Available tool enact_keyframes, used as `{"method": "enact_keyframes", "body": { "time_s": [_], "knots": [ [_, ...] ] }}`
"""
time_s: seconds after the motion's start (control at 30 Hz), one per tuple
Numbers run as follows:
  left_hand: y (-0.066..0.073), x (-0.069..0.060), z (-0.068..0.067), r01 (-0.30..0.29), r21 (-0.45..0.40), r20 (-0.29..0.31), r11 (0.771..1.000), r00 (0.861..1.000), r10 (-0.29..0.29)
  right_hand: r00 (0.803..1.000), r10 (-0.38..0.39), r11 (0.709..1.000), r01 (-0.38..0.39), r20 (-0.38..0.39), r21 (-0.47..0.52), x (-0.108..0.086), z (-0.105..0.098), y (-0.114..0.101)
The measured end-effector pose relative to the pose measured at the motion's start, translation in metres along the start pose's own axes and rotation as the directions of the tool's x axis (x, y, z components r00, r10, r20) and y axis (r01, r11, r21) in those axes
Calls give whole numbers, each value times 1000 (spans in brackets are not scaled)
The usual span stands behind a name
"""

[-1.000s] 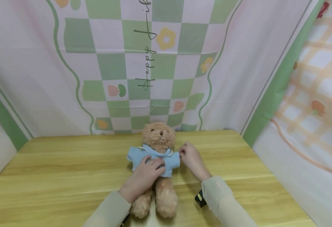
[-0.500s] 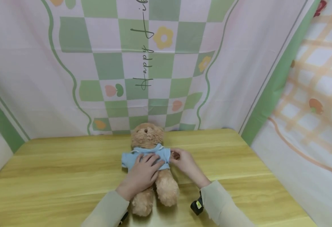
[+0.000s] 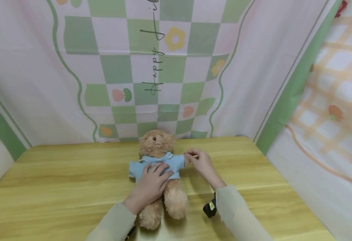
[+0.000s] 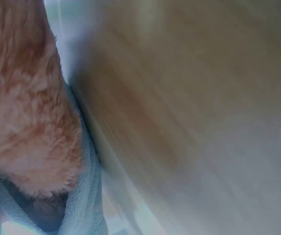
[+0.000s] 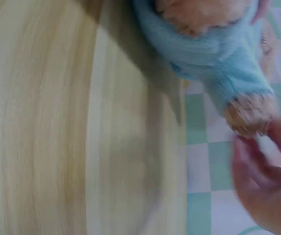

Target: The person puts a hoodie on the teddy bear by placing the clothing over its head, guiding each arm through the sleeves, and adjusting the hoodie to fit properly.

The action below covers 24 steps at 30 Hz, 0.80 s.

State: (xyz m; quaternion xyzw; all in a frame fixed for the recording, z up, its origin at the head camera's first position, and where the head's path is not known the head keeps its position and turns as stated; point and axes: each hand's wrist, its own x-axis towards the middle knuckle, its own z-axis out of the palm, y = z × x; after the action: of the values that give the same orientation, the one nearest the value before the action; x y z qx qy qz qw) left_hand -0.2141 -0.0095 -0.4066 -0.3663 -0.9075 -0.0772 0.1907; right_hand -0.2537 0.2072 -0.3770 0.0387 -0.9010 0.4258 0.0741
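Note:
A brown plush teddy bear in a light blue hooded top lies face up on the wooden table. My left hand rests on its belly, fingers spread over the top. With thumb and fingertips, my right hand pinches the paw that sticks out of the sleeve on the right. The right wrist view gives a close look at this paw, with the fingers at its tip. In the left wrist view, a furry leg and the top's hem appear, but not the hand.
Wood-grain table boards extend on both sides of the bear. Behind the table hangs a green-and-white checked curtain. An orange-checked cloth hangs at the right. A black strap device is on the right wrist.
The bear has shifted left, and its head has turned. My right hand went left to the sleeve end, then back up and right, and more of the paw now shows. The left hand stays on the belly.

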Motion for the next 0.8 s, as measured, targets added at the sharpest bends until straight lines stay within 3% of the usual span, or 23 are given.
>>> {"method": "enact_keyframes", "body": {
  "time_s": [0.1, 0.17, 0.27, 0.37, 0.47, 0.63, 0.8],
  "knots": [
    [0, 1, -2, 11, -1, 16, 1000, 1000, -11, 992, 69, 996, -74, 110, 41, -6, -3, 1],
    [1, 1, -2, 11, -2, 17, 1000, 1000, -11, 989, 63, 994, -74, 130, 82, -8, -4, 4],
    [1, 0, -2, 3, 8, 14, 1000, 1000, -3, 998, 7, 985, -18, 64, 170, -7, -3, 11],
    [1, -1, -1, -3, 17, 17, 1000, 1000, 3, 1000, 20, 982, -18, -8, 190, -4, -3, 13],
    [1, -2, -1, -7, 25, 32, 1000, 999, 6, 996, 85, 987, -78, -39, 141, 0, -3, 9],
    [0, -1, -2, 1, 27, 54, 1000, 999, -2, 993, 105, 992, -100, -60, 78, 4, 0, 3],
    [-1, 0, -5, 44, -71, 83, 996, 996, -38, 993, 88, 996, -86, -75, 26, 4, 4, -4]
  ]
}}
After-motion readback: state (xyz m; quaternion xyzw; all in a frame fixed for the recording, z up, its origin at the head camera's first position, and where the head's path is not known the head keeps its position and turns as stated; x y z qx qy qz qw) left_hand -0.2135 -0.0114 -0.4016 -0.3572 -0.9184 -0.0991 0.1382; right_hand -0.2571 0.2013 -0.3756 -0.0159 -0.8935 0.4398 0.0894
